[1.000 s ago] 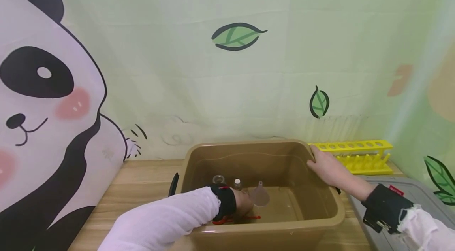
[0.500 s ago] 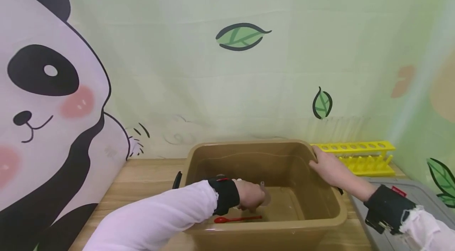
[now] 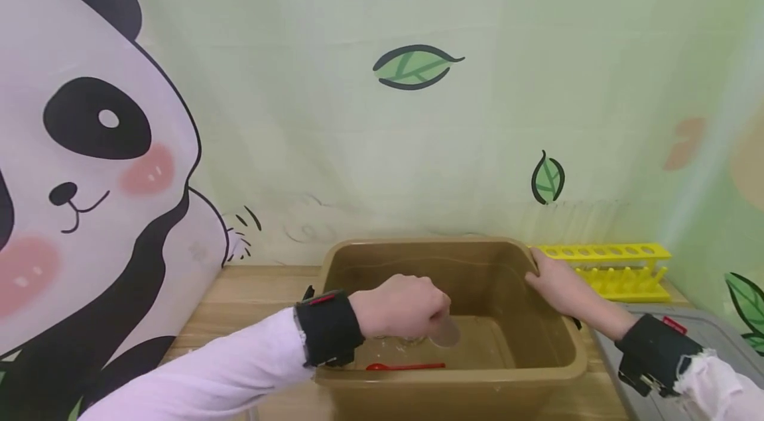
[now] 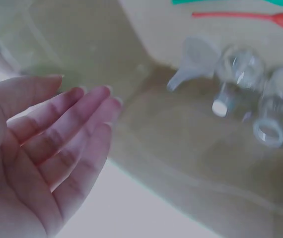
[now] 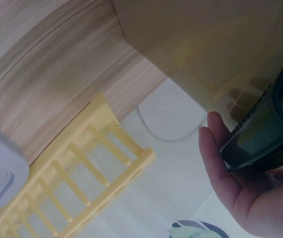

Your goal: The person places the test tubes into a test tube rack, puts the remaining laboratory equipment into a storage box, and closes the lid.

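Observation:
A brown plastic bin stands on the table. My left hand is over its left half, and in the left wrist view its fingers are loosely extended with nothing in them. Below it in the bin lie a translucent funnel, a clear round vessel with a white cap and another clear vessel with a ringed mouth. A red spoon lies along the near wall inside. My right hand grips the bin's right rim, fingers curled under its black handle.
A yellow test tube rack stands behind the bin at the right. A grey lid lies on the table under my right forearm. Behind the wooden table hangs a printed cloth. Part of something green shows in the bin.
My left hand has risen from down among the vessels, moving up and toward me, so the red spoon now shows fully. The right hand keeps its grip on the bin. The head view has shifted slightly.

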The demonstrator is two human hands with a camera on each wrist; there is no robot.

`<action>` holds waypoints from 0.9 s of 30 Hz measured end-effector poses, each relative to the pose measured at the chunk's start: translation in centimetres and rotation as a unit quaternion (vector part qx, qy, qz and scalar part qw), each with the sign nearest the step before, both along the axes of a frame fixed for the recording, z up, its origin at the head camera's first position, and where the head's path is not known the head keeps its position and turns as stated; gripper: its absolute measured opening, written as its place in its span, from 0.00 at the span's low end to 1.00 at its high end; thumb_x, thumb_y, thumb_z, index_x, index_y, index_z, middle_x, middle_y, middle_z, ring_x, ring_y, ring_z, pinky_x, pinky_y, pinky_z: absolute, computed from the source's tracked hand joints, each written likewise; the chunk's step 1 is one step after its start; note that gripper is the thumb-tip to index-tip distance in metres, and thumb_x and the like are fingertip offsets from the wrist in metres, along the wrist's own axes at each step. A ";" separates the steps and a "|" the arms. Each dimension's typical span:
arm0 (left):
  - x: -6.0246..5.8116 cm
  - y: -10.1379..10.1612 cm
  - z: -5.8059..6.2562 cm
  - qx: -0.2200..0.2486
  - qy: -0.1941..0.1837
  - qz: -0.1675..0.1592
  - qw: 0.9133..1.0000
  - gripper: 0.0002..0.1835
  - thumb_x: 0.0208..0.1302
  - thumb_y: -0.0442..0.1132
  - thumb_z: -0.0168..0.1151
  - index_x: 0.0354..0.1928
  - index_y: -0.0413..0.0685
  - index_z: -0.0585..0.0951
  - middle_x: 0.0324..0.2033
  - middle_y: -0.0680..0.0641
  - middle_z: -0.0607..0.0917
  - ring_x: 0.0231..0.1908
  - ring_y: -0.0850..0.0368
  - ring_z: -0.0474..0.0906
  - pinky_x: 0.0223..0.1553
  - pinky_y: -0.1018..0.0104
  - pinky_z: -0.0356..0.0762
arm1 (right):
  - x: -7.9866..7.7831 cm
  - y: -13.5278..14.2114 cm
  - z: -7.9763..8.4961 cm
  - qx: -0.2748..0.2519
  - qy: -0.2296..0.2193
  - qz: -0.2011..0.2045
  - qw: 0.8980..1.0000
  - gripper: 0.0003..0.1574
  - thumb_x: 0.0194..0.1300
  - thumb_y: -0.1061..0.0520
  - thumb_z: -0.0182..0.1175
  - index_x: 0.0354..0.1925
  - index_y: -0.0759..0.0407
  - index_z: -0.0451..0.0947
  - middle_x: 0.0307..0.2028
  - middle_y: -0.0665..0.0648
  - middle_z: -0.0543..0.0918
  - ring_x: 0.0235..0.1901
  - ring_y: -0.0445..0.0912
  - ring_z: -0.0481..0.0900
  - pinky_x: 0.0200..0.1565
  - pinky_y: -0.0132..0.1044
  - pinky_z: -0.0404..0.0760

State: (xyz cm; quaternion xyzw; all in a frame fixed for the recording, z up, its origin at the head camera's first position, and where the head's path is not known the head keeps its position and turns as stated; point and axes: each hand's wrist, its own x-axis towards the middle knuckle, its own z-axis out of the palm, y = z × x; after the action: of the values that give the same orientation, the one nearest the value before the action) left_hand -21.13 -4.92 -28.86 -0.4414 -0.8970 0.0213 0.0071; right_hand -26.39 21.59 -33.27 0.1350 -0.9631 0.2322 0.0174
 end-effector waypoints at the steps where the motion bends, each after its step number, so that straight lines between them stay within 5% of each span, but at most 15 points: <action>1: 0.2 -0.6 0.4 0.017 0.007 -0.002 1.000 0.07 0.59 0.38 0.59 0.23 0.53 0.76 0.18 0.60 0.70 0.19 0.67 0.65 0.18 0.74 0.63 | 0.0 0.0 0.0 0.001 0.003 0.001 1.000 0.25 0.62 0.63 0.46 0.54 0.78 0.59 0.38 0.70 0.75 0.33 0.52 0.74 0.34 0.47 0.75; 8: 1.7 -5.0 2.5 0.139 0.069 0.015 0.988 0.06 0.58 0.37 0.61 0.24 0.51 0.76 0.17 0.60 0.72 0.17 0.68 0.66 0.17 0.74 0.64 | 0.2 0.1 0.2 0.003 0.006 0.009 1.000 0.27 0.62 0.63 0.48 0.54 0.81 0.57 0.41 0.75 0.73 0.35 0.55 0.75 0.36 0.50 0.74; 17: 4.2 -10.8 3.0 0.271 0.122 0.119 0.948 0.02 0.54 0.34 0.63 0.26 0.47 0.80 0.18 0.58 0.76 0.14 0.69 0.65 0.15 0.73 0.64 | 0.1 0.1 0.2 0.008 -0.003 0.009 1.000 0.28 0.63 0.62 0.48 0.55 0.81 0.56 0.43 0.76 0.72 0.38 0.57 0.74 0.37 0.51 0.73; 23: 5.3 -15.2 1.1 0.300 0.157 0.249 0.907 0.04 0.54 0.33 0.63 0.25 0.48 0.80 0.15 0.59 0.73 0.15 0.66 0.66 0.17 0.67 0.65 | 0.2 0.0 0.2 0.008 0.005 0.009 1.000 0.27 0.63 0.62 0.48 0.55 0.80 0.57 0.41 0.74 0.73 0.35 0.54 0.75 0.35 0.49 0.75; 27: 5.6 -17.6 -2.1 0.273 0.110 0.345 0.891 0.07 0.56 0.36 0.60 0.22 0.49 0.78 0.12 0.57 0.70 0.13 0.61 0.64 0.14 0.63 0.62 | 0.2 0.0 0.2 0.006 -0.011 0.006 1.000 0.27 0.64 0.62 0.47 0.55 0.79 0.56 0.40 0.72 0.74 0.35 0.54 0.76 0.34 0.48 0.76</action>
State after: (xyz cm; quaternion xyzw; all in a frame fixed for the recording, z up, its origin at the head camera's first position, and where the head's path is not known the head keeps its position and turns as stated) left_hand -15.56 -22.56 -30.96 -0.0801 -0.9567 -0.1751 0.2185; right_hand -26.15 21.57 -33.10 0.1386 -0.9638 0.2279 0.0042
